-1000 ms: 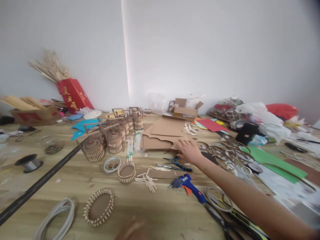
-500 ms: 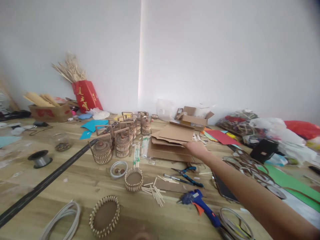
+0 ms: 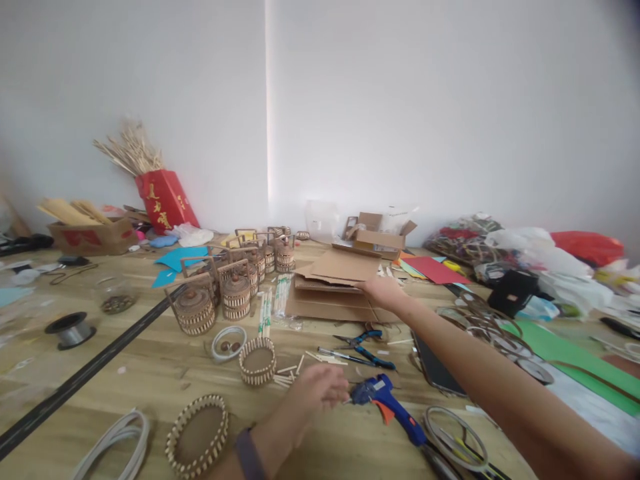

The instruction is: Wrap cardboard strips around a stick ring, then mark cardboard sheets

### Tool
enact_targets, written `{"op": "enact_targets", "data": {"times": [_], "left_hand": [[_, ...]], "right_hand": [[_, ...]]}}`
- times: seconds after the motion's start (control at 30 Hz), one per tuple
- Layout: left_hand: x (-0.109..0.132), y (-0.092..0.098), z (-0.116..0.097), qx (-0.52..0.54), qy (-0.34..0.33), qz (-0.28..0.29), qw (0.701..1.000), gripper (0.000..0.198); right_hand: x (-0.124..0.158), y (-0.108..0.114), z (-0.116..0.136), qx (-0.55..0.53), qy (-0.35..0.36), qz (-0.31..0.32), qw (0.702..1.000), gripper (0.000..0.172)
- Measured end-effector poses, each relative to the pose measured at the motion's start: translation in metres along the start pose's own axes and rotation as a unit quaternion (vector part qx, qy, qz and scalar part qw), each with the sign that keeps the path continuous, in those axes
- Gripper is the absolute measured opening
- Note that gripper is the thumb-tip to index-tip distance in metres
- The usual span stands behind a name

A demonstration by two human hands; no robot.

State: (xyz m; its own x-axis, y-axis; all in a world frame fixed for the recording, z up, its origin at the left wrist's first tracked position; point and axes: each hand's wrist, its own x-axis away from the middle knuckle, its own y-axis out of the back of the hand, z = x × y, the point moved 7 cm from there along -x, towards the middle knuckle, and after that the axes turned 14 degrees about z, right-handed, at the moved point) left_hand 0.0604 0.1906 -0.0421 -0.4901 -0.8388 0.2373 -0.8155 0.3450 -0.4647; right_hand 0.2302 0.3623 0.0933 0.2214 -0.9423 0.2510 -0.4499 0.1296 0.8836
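Observation:
My right hand (image 3: 383, 291) reaches far across the wooden table (image 3: 150, 363), and its fingers close on the edge of the top cardboard sheet (image 3: 340, 265) of a stack of cardboard (image 3: 325, 303). My left hand (image 3: 320, 390), with a dark band on the wrist, hovers low over the table. It is between the loose wooden sticks (image 3: 287, 377) and the nozzle of the blue glue gun (image 3: 387, 403). Its fingers are curled and blurred, and I cannot make out anything in them.
Pliers (image 3: 365, 347) lie beyond the glue gun. Small stick baskets (image 3: 257, 360), an oval one (image 3: 197, 433) and lidded ones with handles (image 3: 220, 293) stand to the left. Wire coils (image 3: 117, 443), a spool (image 3: 70, 330), coloured paper (image 3: 565, 350), rings (image 3: 455, 437) and bags clutter the edges.
My left hand has risen into view from the bottom edge toward the glue gun. My right hand stays on the cardboard stack; the view has shifted slightly.

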Motion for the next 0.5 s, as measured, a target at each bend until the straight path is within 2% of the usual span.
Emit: {"op": "enact_targets", "data": {"times": [0.13, 0.3, 0.4, 0.5], "left_hand": [[-0.057, 0.004, -0.015, 0.074, -0.004, -0.055, 0.996, 0.022], [-0.124, 0.021, -0.033, 0.158, -0.026, -0.155, 0.975, 0.035], [-0.146, 0.028, -0.042, 0.193, -0.045, -0.197, 0.960, 0.036], [-0.152, 0.029, -0.048, 0.214, -0.069, -0.225, 0.948, 0.036]], "right_hand": [[-0.002, -0.003, 0.008, 0.009, 0.014, 0.004, 1.000, 0.037], [-0.004, 0.000, 0.019, 0.025, 0.031, 0.004, 0.999, 0.036], [-0.005, 0.001, 0.024, 0.032, 0.036, 0.005, 0.999, 0.036], [-0.007, 0.002, 0.027, 0.036, 0.041, 0.005, 0.999, 0.036]]}}
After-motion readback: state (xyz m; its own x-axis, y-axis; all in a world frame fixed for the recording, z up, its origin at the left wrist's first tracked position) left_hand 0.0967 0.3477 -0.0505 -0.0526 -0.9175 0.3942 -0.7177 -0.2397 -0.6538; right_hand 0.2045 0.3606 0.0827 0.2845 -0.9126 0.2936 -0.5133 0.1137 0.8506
